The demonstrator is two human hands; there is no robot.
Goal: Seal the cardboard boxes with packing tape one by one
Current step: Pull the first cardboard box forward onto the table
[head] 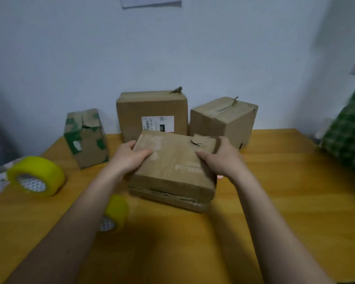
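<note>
A plain home-like packing corner: a wooden worktop against a bare pale wall, worn cardboard boxes at centre, yellow tape rolls lower left.

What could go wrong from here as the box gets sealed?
Both hands, left hand and right hand, grip the flat box, so neither is free for tape. The small tape roll lies under the left forearm and might get knocked. The box's torn top edge may keep tape from sticking flat.
</note>
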